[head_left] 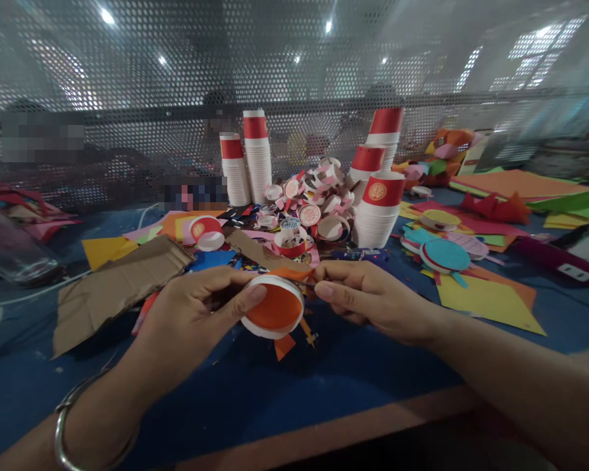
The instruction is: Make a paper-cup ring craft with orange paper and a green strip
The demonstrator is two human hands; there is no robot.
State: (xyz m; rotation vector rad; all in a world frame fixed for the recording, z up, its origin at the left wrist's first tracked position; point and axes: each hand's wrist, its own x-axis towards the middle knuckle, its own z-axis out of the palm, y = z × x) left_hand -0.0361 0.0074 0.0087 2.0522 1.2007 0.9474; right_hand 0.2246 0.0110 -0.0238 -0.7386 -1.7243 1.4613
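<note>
- The left hand (181, 314) grasps a short, round cup piece (277, 311), with the thumb on its near side. The cup piece has a white rim and bright orange inside.
- That cup piece is in front of the person, between the two hands, over the blue tabletop (353, 386). It tips so I can see into it.
- The right hand (377, 297) has its thumb and fingers pinched close, right by the cup piece's edge. A bit of orange paper (292, 272) is next to the fingertips, but I cannot tell what this hand is grasping.
- A shiny bracelet (60, 425) goes around the left wrist.
- Behind the hands is a big messy pile of cut cup bits (331, 196), mostly white, red and pink.
- Two tall cup stacks (258, 163) stand at the back, left of the pile. Three more red-topped stacks (379, 219) stand to its right.
- A brown cardboard piece (122, 288) lies to the left, with a red and white cup piece (207, 235) just past it.
- To the right I see a round blue-topped piece (444, 254) near a yellow sheet (485, 302).
- A wall full of little holes (177, 59) is at the back.
</note>
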